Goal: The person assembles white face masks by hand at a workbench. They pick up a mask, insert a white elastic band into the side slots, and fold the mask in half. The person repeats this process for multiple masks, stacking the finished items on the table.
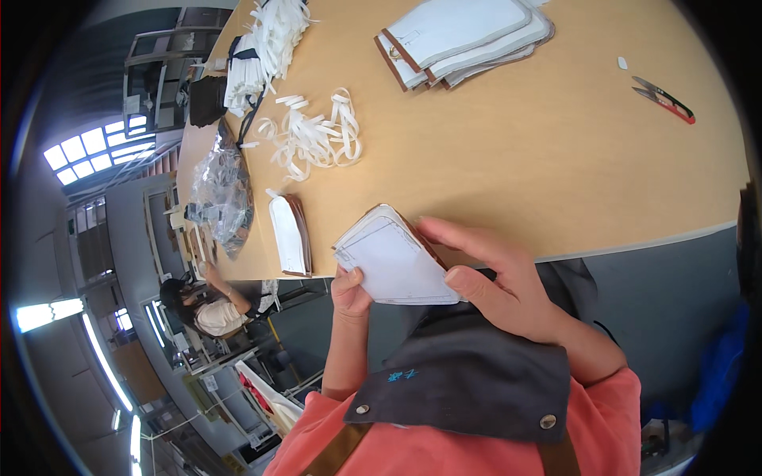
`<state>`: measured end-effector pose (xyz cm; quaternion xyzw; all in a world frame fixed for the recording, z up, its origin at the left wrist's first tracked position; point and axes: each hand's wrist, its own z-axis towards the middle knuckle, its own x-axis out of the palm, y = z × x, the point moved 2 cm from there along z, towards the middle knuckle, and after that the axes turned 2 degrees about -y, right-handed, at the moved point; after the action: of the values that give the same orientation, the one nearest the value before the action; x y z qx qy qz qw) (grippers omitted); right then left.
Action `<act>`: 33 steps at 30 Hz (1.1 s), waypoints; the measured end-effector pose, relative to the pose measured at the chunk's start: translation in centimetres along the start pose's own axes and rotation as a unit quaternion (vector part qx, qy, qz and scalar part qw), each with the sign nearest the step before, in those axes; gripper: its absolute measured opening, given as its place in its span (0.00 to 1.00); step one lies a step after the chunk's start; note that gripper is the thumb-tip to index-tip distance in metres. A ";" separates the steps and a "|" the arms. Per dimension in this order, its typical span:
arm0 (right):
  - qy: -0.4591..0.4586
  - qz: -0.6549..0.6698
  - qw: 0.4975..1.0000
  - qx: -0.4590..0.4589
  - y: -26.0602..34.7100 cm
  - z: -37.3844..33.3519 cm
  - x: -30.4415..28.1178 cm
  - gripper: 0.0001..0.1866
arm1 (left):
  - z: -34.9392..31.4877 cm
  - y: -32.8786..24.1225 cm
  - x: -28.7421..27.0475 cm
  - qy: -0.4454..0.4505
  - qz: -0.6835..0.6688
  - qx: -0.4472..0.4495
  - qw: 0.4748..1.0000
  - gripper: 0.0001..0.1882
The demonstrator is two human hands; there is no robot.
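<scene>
Because you pinch the stack (394,260) of white, brown-edged pieces from both sides, it stays squared and raised just off the near edge of the table (508,182). Your left hand (349,292) is closed on its lower left corner, thumb on top. Your right hand (496,282) grips the right side, thumb pressed on the lower edge and fingers curled behind, seemingly to steady it for a look. So the stack sits between your hands, above your apron (468,373). A smaller pile (290,234) stands just left; loose white strips (313,139), a bigger pile (464,40) and snips (663,99) lie well apart.
</scene>
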<state>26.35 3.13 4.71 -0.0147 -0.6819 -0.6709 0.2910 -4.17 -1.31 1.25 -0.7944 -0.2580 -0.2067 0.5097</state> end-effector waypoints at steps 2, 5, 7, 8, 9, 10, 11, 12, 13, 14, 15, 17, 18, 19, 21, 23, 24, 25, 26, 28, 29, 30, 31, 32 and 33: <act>-0.031 0.024 0.999 0.024 -0.4 0.1 0.4 0.30 | 0.0 -0.4 0.8 -0.014 0.053 -0.001 0.999 0.34; -0.078 -0.016 0.996 0.043 -0.8 0.2 0.6 0.28 | 0.1 -0.7 1.5 -0.039 0.132 0.013 0.990 0.32; -0.090 -0.033 0.991 0.093 -1.5 0.5 0.4 0.25 | 0.0 -0.9 1.9 -0.047 0.160 0.021 0.986 0.31; -0.100 -0.024 0.990 0.101 -1.5 0.5 0.3 0.23 | -0.1 -1.0 2.2 -0.051 0.173 0.025 0.983 0.31; -0.111 -0.016 0.988 0.109 -1.4 0.6 0.2 0.22 | -0.1 -0.9 2.6 -0.046 0.167 0.025 0.984 0.30; -0.120 -0.007 0.986 0.115 -1.4 0.6 0.3 0.20 | -0.2 -1.0 2.8 -0.048 0.169 0.026 0.984 0.30; -0.135 -0.023 0.984 0.111 -1.4 0.6 0.3 0.19 | -0.3 -0.9 3.0 -0.051 0.171 0.027 0.984 0.29; -0.150 -0.038 0.982 0.107 -1.4 0.5 0.4 0.17 | -0.4 -0.9 3.1 -0.053 0.172 0.028 0.983 0.29; -0.166 -0.052 0.979 0.102 -1.4 0.5 0.4 0.16 | -0.5 -0.9 3.3 -0.050 0.173 0.027 0.983 0.29; -0.174 -0.065 0.979 0.083 -1.5 0.4 0.4 0.16 | -0.5 -0.9 3.5 -0.046 0.173 0.026 0.983 0.28; -0.182 -0.078 0.978 0.063 -1.8 0.3 0.4 0.15 | -0.5 -0.9 3.6 -0.043 0.174 0.025 0.984 0.28; -0.201 -0.121 0.972 0.024 -2.4 0.2 0.4 0.14 | -0.7 -0.9 3.9 -0.037 0.170 0.025 0.984 0.27; -0.213 -0.151 0.965 0.004 -2.6 0.1 0.5 0.14 | -0.7 -0.8 4.0 -0.035 0.168 0.026 0.985 0.27; -0.225 -0.179 0.958 -0.016 -2.6 0.0 0.6 0.14 | -0.8 -0.8 4.1 -0.033 0.169 0.027 0.985 0.27; -0.235 -0.252 0.937 -0.055 -2.3 -0.1 0.6 0.14 | -0.9 -0.7 4.3 -0.031 0.173 0.028 0.984 0.27; -0.246 -0.309 0.913 -0.105 -2.0 0.0 0.7 0.14 | -1.1 -0.6 4.3 -0.033 0.171 0.037 0.984 0.27; -0.251 -0.329 0.900 -0.134 -2.0 0.1 0.8 0.14 | -1.2 -0.6 4.4 -0.035 0.169 0.041 0.984 0.27; -0.254 -0.349 0.887 -0.165 -1.9 0.2 0.9 0.14 | -1.2 -0.5 4.3 -0.033 0.170 0.042 0.984 0.27; -0.250 -0.374 0.879 -0.161 -1.8 0.2 0.9 0.13 | -1.2 -0.5 4.3 -0.032 0.169 0.042 0.984 0.27; -0.236 -0.420 0.862 -0.157 -1.3 0.2 0.8 0.12 | -1.2 -0.6 4.6 -0.029 0.172 0.040 0.984 0.26; -0.238 -0.389 0.882 -0.119 -1.2 0.2 0.6 0.13 | -1.1 -0.7 5.0 -0.027 0.175 0.038 0.984 0.26; -0.240 -0.357 0.899 -0.079 -1.2 0.2 0.4 0.15 | -1.0 -0.9 5.4 -0.026 0.177 0.035 0.983 0.25; -0.239 -0.323 0.915 -0.041 -1.2 0.2 0.1 0.16 | -0.9 -1.1 5.9 -0.027 0.178 0.021 0.983 0.24; -0.250 -0.255 0.934 -0.022 -1.1 0.4 -0.3 0.17 | -0.7 -1.3 6.4 -0.024 0.178 0.007 0.984 0.24; -0.260 -0.186 0.948 -0.002 -1.0 0.5 -0.8 0.18 | -0.5 -1.7 6.7 -0.021 0.178 -0.007 0.984 0.23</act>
<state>26.41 3.78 3.47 -0.0618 -0.7234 -0.6871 -0.0264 -0.01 0.17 6.55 -0.8354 -0.1211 -0.0979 0.5272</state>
